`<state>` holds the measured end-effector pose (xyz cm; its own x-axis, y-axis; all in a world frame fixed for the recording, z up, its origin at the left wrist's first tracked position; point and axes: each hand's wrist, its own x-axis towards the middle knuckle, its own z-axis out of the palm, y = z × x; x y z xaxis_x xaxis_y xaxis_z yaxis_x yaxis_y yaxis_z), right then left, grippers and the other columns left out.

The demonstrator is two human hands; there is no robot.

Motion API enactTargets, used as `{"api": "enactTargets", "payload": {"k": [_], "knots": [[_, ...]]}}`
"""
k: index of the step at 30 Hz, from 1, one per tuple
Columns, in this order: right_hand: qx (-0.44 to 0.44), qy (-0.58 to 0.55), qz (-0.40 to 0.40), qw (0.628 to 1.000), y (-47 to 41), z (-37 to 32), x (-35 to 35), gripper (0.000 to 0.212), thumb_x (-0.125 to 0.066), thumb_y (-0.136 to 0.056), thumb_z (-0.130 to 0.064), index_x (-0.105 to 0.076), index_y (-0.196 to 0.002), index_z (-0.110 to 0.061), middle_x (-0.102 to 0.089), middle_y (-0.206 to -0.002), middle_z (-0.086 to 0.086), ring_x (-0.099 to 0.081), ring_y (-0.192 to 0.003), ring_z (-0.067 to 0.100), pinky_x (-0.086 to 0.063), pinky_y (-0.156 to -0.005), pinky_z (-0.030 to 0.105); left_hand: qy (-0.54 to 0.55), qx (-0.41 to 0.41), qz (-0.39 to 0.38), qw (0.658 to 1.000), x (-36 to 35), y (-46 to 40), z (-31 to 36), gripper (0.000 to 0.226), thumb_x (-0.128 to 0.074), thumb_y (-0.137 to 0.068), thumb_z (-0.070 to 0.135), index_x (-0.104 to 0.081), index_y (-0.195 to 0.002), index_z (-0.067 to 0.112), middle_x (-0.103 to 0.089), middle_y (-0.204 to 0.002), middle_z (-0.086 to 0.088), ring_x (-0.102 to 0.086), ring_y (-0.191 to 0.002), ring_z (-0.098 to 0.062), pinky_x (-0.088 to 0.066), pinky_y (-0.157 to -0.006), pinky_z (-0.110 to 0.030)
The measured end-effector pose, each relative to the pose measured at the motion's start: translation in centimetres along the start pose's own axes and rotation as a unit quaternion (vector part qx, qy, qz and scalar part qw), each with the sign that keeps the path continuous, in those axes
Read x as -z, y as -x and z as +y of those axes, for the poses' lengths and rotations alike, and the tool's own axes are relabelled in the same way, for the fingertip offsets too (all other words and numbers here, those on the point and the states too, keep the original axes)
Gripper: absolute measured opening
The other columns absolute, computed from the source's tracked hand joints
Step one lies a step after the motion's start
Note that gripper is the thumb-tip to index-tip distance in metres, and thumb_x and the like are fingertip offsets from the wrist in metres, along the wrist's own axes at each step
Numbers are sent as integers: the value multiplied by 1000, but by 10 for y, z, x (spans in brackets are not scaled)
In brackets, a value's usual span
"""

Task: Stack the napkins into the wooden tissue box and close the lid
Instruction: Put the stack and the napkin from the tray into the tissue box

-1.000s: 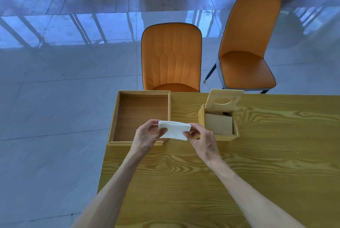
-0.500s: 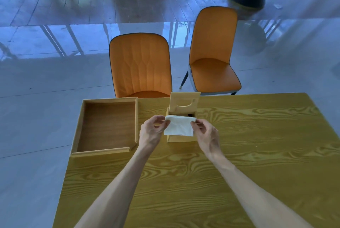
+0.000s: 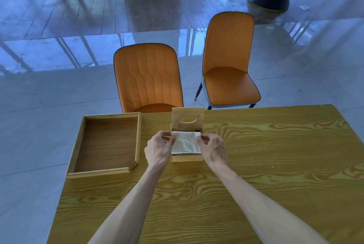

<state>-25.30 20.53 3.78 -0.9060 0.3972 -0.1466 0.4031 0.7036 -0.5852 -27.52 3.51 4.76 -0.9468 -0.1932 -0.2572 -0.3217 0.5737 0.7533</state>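
Observation:
A small wooden tissue box [image 3: 186, 158] stands mid-table with its lid [image 3: 188, 119] raised upright at the back, an oval slot cut in it. A white napkin stack [image 3: 186, 143] lies across the box's open top. My left hand [image 3: 159, 149] pinches the stack's left edge and my right hand [image 3: 213, 148] pinches its right edge. The inside of the box is hidden under the napkins.
An open wooden tray [image 3: 106, 143] lies at the table's left corner. The yellow wood-grain table [image 3: 275, 165] reaches to the right. Two orange chairs [image 3: 148, 78] [image 3: 229, 62] stand beyond the far edge on a glossy floor.
Both hands carried the napkin stack rightward from in front of the tray to the box and lowered it onto the open top. The camera view shifted to centre on the box.

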Motion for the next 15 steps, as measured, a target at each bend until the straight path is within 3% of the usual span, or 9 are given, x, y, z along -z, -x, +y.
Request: {"api": "enactTargets", "payload": {"k": [7,11,15], "knots": [[-18,31,-12,999,-7,1,2,30,-57,-92,-44,-70,-94,-18,-67,-100,3,-62,-79,17,-48,-58,27,-48,7,-10,999,-11,-5,6,24,-67,-88,39,-69,-106,22,-73,-97,5,-67,-90,-17,-54,-76,-35],[-17,18,-12,1000,-11,-1,5,22,-60,-92,-40,-61,-103,-20,-61,-101,0,-56,-79,15,-43,-60,26,-65,9,-11,998,-13,-7,4,31,-67,-88,35,-60,-115,24,-70,-99,6,-65,-93,-18,-53,-74,-37],[6,7,-19,1000,-20,3,6,31,-63,-91,-39,-54,-114,-20,-62,-105,1,-59,-83,15,-47,-63,27,-80,5,-30,996,-11,-15,2,47,-68,-88,33,-50,-131,23,-69,-107,3,-65,-97,-20,-53,-77,-39]]}}
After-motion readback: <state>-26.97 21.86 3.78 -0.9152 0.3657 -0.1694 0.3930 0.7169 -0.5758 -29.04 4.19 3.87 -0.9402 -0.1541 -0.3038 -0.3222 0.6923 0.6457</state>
